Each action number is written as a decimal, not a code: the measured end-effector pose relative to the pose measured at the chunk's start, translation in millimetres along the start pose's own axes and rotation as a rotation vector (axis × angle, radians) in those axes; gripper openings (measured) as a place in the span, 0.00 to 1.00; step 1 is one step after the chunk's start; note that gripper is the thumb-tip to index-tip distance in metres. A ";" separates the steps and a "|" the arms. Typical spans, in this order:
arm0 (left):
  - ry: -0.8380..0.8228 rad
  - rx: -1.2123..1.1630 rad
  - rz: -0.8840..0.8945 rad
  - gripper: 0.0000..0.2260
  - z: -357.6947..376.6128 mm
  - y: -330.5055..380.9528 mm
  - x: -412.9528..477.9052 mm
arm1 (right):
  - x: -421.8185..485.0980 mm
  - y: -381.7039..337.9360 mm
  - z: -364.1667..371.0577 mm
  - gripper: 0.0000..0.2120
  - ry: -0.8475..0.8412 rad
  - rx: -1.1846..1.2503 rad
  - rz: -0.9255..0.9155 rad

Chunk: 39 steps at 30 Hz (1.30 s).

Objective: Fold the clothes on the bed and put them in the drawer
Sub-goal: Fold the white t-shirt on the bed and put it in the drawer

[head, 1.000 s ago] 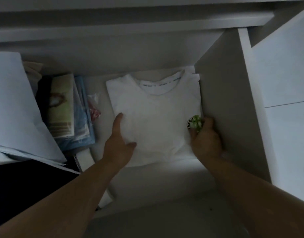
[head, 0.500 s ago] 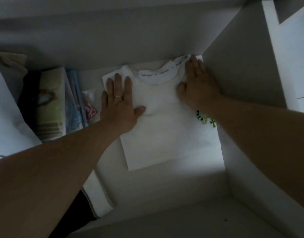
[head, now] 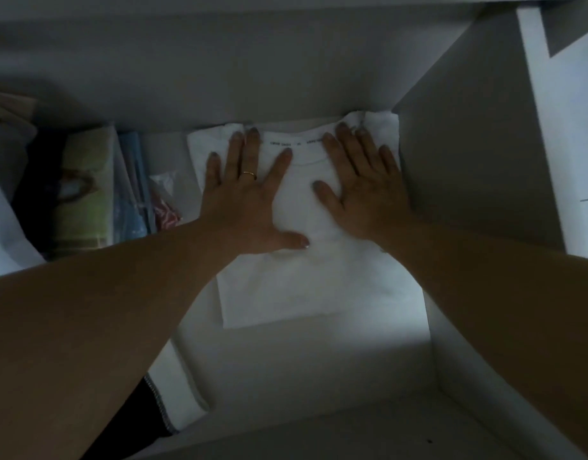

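Dim white box-shaped drawer (head: pixel 468 167); folded white fabric T-shirt (head: pixel 286 283) in its back right corner.
Left hand (head: pixel 246 200), right hand (head: pixel 365 190): fingers spread flat, pressing shirt; coloured flat packets (head: pixel 83 194) stacked at left.

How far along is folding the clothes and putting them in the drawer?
Done: the white T-shirt is folded and lies in the drawer, collar toward the back. In hand: the left hand and right hand press flat on its upper part. Left: lifting the hands off and shutting the drawer. Whether more clothes wait elsewhere cannot be seen here.
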<state>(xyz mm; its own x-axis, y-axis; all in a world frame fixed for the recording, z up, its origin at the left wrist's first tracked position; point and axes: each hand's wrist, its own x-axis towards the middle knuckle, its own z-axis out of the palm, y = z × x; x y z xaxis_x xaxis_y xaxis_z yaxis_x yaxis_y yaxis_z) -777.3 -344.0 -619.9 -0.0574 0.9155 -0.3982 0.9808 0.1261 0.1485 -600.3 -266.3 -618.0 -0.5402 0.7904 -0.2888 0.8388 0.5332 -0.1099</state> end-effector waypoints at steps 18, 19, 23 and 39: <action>0.219 -0.208 -0.109 0.34 40.7 19.6 -90.5 | -96.3 -17.2 26.9 0.31 0.055 0.144 0.123; 0.197 -0.197 -0.111 0.35 46.6 17.5 -93.4 | -101.5 -12.6 32.9 0.30 0.016 0.123 0.119; 0.149 -0.192 -0.165 0.36 48.8 12.9 -88.4 | -101.1 -7.7 33.8 0.30 0.018 0.109 0.210; -0.336 0.026 0.086 0.31 33.7 16.7 -173.3 | -163.0 -16.7 -0.4 0.33 -0.549 0.040 0.220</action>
<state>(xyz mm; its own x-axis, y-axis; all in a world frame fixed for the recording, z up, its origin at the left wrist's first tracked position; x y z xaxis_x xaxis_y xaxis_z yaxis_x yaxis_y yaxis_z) -744.8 -513.4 -578.9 0.0860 0.7452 -0.6613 0.9841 0.0399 0.1730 -526.3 -404.0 -568.7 -0.2483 0.6036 -0.7576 0.9350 0.3538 -0.0245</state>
